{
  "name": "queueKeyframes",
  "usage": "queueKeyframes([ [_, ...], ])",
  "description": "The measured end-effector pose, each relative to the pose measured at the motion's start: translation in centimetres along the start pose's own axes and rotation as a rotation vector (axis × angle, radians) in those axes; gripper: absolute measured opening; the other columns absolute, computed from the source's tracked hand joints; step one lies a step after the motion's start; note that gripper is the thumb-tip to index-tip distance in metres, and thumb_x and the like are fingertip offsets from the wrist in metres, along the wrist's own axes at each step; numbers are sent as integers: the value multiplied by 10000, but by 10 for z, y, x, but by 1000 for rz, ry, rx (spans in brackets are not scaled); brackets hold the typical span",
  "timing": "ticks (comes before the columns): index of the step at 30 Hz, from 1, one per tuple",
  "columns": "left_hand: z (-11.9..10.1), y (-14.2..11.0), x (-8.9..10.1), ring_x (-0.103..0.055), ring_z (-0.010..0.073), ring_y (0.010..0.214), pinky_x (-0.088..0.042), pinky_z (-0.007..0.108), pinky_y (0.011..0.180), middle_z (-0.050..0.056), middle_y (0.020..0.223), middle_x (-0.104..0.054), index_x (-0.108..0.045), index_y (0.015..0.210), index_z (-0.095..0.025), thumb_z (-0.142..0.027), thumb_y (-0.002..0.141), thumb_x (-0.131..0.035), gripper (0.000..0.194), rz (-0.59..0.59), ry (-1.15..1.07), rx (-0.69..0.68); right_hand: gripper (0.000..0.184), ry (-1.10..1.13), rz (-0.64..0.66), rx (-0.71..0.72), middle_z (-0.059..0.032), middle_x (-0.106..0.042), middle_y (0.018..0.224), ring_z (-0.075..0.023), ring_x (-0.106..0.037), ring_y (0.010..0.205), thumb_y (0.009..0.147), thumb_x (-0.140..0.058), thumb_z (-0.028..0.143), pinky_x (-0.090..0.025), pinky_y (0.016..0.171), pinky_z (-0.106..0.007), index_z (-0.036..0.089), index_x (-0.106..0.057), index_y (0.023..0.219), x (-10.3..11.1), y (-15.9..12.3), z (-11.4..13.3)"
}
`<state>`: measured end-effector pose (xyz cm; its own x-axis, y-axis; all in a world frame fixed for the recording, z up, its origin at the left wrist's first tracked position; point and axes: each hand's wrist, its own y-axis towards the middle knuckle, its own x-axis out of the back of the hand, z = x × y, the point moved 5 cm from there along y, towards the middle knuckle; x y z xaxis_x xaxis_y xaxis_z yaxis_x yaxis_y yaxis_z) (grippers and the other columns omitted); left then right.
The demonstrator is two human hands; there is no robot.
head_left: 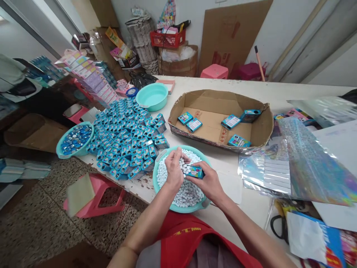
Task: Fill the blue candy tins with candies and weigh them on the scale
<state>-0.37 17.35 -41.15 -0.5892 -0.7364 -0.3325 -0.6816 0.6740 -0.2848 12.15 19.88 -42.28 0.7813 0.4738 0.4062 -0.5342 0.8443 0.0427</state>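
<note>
My right hand [209, 179] grips a small blue candy box [196, 172] lying on its side above a turquoise basin [205, 204]. White candies [186, 195] fill much of the basin. Cupped close by, my left hand [174, 169] holds some of these candies against the box's left end. Left of the basin, many similar blue boxes [125, 141] stand packed together, their round holes facing up. A shallow cardboard tray [206, 98] beyond the basin contains several more blue boxes [231, 121].
A basin of blue and silver pieces [75, 139] stands at the left table edge. Behind the boxes is another turquoise basin [152, 96]. Shiny holographic sheets [315, 163] and scissors [279, 227] lie to the right. A pink stool [97, 197] stands below left.
</note>
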Motion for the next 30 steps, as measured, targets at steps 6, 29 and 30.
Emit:
queueKeyframes([
  [6,1,-1,-3,-544,104,491,-429,227,522,-25,524,-532,-508,618,-165,-479,781,-597,365,13,-20,10,315,57,7,-25,-32,-640,875,-229,-609,843,688,-744,403,-469,746,-347,216,-606,901,0,0,-2],
  [29,-7,-3,-5,-498,82,425,-376,208,454,-16,621,-556,-534,754,-181,-452,811,-542,277,185,9,0,353,232,22,-100,-28,-639,867,-213,-608,817,646,-780,416,-486,748,-350,212,-626,889,5,-1,-6],
  [30,-5,4,2,-505,92,438,-384,215,463,-14,619,-556,-538,754,-185,-456,827,-512,281,153,50,-38,378,257,18,-112,-28,-642,882,-213,-613,821,631,-790,419,-493,749,-347,216,-626,905,9,-4,-8],
])
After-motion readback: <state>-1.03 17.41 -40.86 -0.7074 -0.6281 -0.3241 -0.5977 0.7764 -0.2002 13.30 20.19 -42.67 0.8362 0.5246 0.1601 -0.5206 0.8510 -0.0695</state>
